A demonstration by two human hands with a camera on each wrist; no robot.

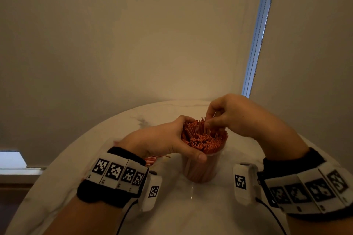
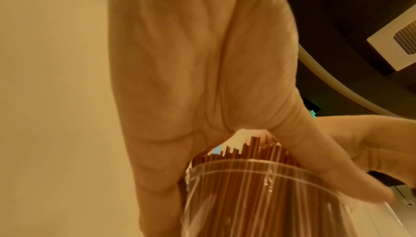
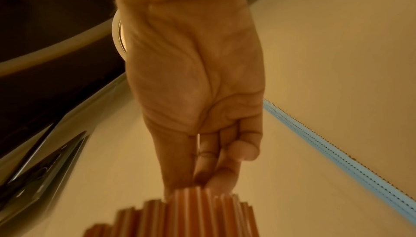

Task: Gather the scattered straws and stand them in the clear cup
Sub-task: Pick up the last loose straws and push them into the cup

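Note:
A clear cup (image 1: 202,170) stands on the round white marble table (image 1: 172,206), packed with upright orange straws (image 1: 205,138). My left hand (image 1: 166,141) wraps the bundle just above the rim, thumb at the front and fingers round the far left side; the left wrist view shows the cup (image 2: 258,196) and straws (image 2: 254,152) under the palm. My right hand (image 1: 221,118) reaches down from the right and pinches straw tops at the back of the bundle; in the right wrist view its fingertips (image 3: 216,178) sit on the straw ends (image 3: 198,210).
A few loose red-and-white straws (image 1: 152,159) lie on the table behind my left wrist. A beige wall rises beyond the table, with a blind cord and a strip of window (image 1: 257,32) at the right. The table's curved edge runs close on the left.

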